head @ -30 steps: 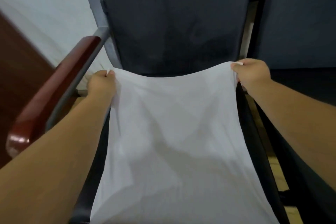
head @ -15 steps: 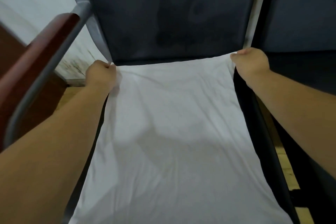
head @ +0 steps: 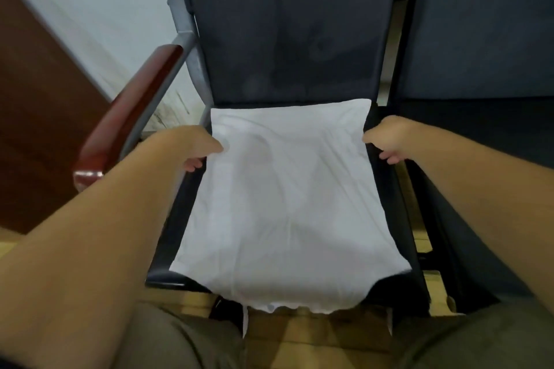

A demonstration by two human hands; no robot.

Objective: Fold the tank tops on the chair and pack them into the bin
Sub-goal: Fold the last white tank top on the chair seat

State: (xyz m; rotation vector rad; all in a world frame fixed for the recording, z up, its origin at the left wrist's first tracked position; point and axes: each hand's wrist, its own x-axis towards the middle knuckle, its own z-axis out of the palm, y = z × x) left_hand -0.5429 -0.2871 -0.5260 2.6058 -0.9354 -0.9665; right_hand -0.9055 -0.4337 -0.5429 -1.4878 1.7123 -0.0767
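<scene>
One tank top lies spread flat on the seat of the chair, with its straight edge up against the backrest. The strap end spills over the front lip, and two thin straps hang toward the floor. No bin in view, and no other tops.

Your left hand is at the cloth's left edge near the back. The thumb rests on the fabric and the fingers curl beside and below it, which reads as a pinch on that edge. Your right hand sits just beside the right edge at about the same height. Its fingers are loosely curled with no cloth visibly between them, so it appears to hold nothing.

Step in hand, by judgement: the lay-out is done and the first fold has not begun. Packing is still well off.

Next move probably calls for:
- a firm grip on one long side
- carrying that side across toward the middle without dragging the whole piece
- bringing the overhanging straps up onto the seat

Thin cloth on a smooth seat is likely to slide, so you may need the other hand to hold it down. The wooden armrest crowds your left side.
</scene>
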